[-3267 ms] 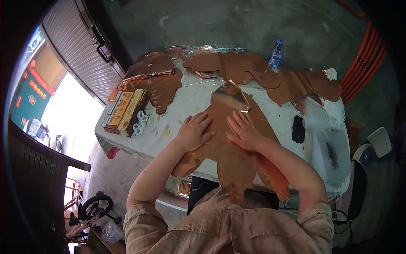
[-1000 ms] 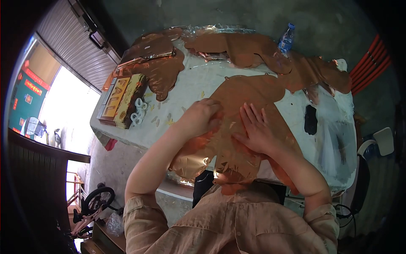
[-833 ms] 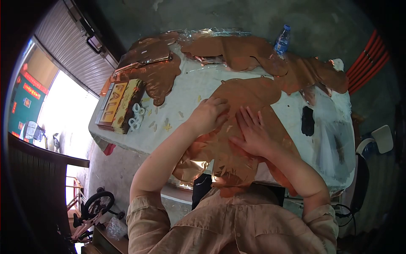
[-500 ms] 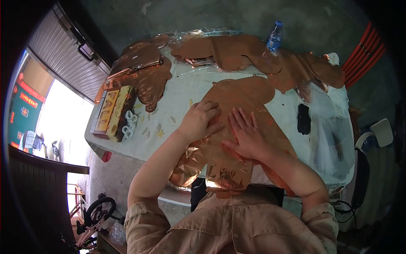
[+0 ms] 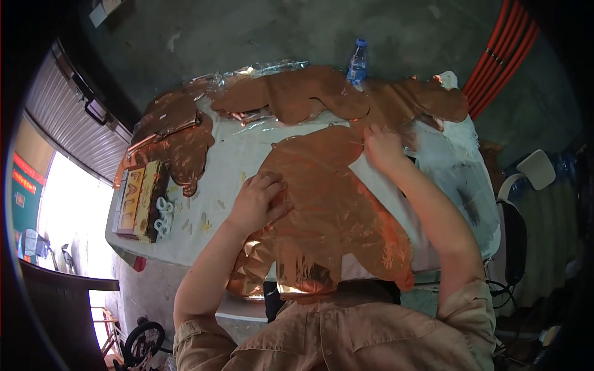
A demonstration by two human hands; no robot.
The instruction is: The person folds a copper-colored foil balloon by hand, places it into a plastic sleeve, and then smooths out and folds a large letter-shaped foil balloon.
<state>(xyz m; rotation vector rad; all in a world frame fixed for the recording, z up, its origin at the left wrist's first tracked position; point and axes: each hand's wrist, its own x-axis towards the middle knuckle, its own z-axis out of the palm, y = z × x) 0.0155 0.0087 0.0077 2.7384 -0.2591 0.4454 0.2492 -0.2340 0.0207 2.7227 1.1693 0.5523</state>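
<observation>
A flat copper-brown foil balloon (image 5: 328, 191), with rounded lobes, lies spread over the near part of the table. My left hand (image 5: 261, 201) rests on its left side, fingers bent and thumb apart, pressing on the foil. At the balloon's upper right edge is my right hand (image 5: 382, 148), its fingers curled together on the foil; the fingertips are partly hidden. The balloon's shiny lower end hangs at the table edge, close to my body.
More brown foil balloons (image 5: 291, 93) lie along the back, others (image 5: 179, 142) at the left. A water bottle (image 5: 357, 65) stands at the far edge. A box (image 5: 141, 201) sits left beside white rings (image 5: 163, 216). Clear plastic (image 5: 458, 191) covers the right of the white tablecloth (image 5: 238, 145).
My right hand has moved from the middle of the balloon up to its upper right edge, and its fingers have curled. My left hand stays on the left side. The view has shifted.
</observation>
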